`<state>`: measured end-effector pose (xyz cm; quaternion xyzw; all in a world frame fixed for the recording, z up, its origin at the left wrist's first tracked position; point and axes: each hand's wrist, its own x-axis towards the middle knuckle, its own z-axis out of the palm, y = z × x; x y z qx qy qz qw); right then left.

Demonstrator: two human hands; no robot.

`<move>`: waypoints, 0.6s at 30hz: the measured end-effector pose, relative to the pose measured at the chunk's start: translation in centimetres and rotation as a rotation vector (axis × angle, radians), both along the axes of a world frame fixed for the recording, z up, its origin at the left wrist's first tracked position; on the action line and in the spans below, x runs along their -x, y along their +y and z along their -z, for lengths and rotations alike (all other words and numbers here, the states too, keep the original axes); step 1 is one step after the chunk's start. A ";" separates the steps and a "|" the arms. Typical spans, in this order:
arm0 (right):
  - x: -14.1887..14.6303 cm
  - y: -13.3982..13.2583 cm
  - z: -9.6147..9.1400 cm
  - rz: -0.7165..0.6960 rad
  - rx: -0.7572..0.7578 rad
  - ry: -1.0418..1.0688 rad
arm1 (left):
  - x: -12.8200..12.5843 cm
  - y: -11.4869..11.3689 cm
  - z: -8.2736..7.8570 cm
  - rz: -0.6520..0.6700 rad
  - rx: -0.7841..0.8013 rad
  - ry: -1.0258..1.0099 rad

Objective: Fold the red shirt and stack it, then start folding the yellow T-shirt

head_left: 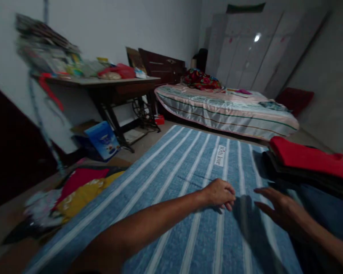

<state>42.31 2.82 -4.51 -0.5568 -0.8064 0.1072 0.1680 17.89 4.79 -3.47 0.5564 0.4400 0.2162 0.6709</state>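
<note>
A blue cloth with white stripes (171,171) lies spread flat in front of me, a small white label (219,155) on it. My left hand (219,194) rests on the cloth near its middle, fingers curled down onto the fabric. My right hand (277,207) hovers just to the right, fingers stretched out and apart, holding nothing. Beside it at the right edge sits a stack of folded clothes (308,163) with a red piece on top.
A bed (225,110) with a striped cover stands behind the cloth. A sewing-machine table (108,85) piled with things is at the left, a blue bag (103,139) under it. Red and yellow clothes (77,190) lie heaped at the left. White wardrobes (246,49) line the far wall.
</note>
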 end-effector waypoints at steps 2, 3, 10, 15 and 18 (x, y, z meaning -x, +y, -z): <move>3.3 -4.4 3.0 -0.078 0.062 0.144 | 4.4 -2.6 0.2 -0.096 0.021 -0.002; 4.9 -6.4 4.2 -0.105 0.110 0.191 | 6.5 -3.9 0.2 -0.145 0.030 -0.002; 14.4 -14.6 8.3 -0.164 0.088 0.264 | 19.8 -9.8 -1.8 -0.467 -0.046 0.037; 17.0 -16.1 9.1 -0.214 -0.030 0.146 | 30.7 -9.6 -2.8 -0.821 -0.219 0.153; 16.9 -16.2 9.5 -0.235 -0.043 0.067 | 37.3 -9.4 -1.5 -1.038 -0.258 0.335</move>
